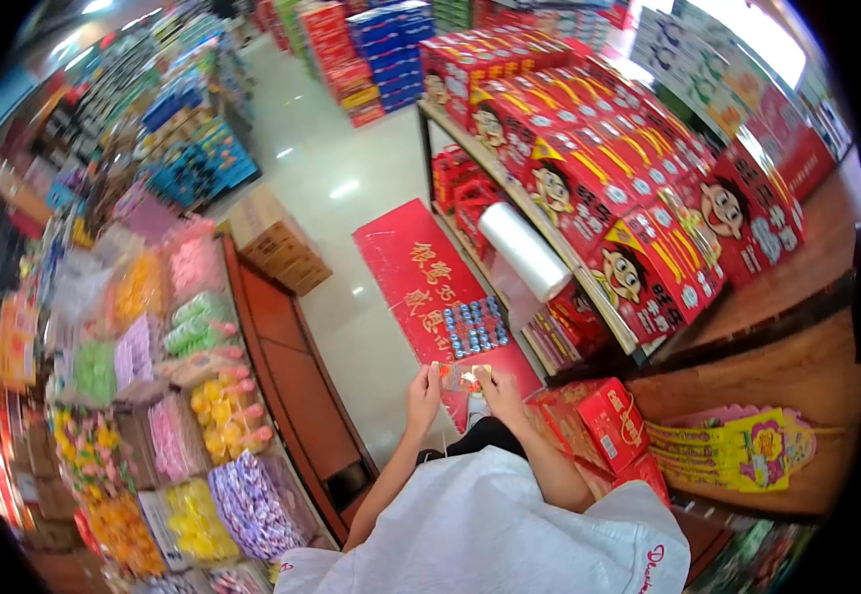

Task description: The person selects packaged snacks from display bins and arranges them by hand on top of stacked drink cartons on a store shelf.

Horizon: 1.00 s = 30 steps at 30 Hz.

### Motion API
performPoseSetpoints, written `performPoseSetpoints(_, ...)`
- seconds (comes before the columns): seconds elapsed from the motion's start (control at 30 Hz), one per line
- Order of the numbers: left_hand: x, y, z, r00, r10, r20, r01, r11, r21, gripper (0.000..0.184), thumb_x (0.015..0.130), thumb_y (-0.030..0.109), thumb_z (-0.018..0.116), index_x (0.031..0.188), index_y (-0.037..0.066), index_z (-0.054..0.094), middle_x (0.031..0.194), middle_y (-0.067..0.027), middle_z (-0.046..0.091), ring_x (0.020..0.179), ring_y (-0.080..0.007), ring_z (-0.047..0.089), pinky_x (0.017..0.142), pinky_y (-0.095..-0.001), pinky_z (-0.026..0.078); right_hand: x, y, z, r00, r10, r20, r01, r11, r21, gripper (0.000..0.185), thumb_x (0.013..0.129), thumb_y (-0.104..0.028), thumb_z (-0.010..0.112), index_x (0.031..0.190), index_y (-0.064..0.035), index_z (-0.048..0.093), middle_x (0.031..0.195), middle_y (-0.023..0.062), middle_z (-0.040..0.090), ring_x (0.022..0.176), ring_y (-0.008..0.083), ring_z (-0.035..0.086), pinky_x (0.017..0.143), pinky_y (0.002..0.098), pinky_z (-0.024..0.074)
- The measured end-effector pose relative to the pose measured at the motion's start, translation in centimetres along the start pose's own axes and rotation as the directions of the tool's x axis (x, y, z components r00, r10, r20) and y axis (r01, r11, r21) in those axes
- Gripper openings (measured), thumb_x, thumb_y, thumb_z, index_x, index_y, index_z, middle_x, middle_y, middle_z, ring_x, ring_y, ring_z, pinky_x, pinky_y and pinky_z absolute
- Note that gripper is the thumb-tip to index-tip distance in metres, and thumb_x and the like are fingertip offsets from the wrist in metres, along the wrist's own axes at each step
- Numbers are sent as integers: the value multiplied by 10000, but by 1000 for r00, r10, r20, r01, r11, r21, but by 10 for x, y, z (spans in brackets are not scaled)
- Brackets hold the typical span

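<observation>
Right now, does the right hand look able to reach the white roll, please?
Probably yes: nothing visible seems to block the way from the right hand to the white roll, though that hand is occupied, holding a small packet with the left hand.

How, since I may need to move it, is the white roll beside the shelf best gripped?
Probably around the middle of the white roll, coming from the aisle: it is a long cylinder lying along the shelf edge, its outward side uncovered.
</observation>
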<state>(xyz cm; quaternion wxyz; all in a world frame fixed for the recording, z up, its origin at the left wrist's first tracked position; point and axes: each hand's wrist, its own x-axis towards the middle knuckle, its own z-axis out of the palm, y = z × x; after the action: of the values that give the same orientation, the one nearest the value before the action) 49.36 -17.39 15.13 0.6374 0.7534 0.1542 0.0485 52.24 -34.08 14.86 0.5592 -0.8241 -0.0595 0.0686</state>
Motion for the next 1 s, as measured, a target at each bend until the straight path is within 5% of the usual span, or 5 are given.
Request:
performPoseSetpoints(0.37,104,60,159,893,39,448,66,974,-216,323,1000,256,409,763,53,491,608,4,479,533,-68,442,498,-229,361,65,-1,-149,905,26,-425,0,998,59,351,921,-287,543,774,25,606,564,94,500,540,110,431,509,324,360)
performPoseSetpoints(0.57,145,132,242,854,278,440,-254,960,-114,339,996,246,412,743,37,498,558,14,440,510,-58,420,468,-223,338,101,21,-227,840,73,-538,-52,997,54,274,886,-254,605,844,16,600,560,61,480,540,105,417,504,298,357)
performPoseSetpoints(0.63,176,128,279,808,196,556,-67,968,-244,314,996,236,411,787,27,517,585,12,465,525,-57,440,480,-222,354,119,12,-256,820,87,-565,-37,994,100,259,880,-244,625,835,9,587,572,-1,471,534,62,384,481,273,332)
performPoseSetpoints(0.77,212,163,357,790,366,492,-236,922,-307,260,977,245,453,917,7,536,637,-39,543,556,-108,501,511,-275,401,171,20,-313,718,123,-685,-40,990,135,281,886,-264,624,900,15,596,576,-18,445,545,53,375,487,258,322)
performPoseSetpoints(1.0,281,183,462,729,458,509,-463,877,-127,295,911,219,545,1108,-1,536,689,-129,580,595,-202,566,554,-333,440,249,68,-366,463,33,-886,0,999,37,348,863,-224,634,1101,4,523,695,80,602,606,160,578,560,297,457)
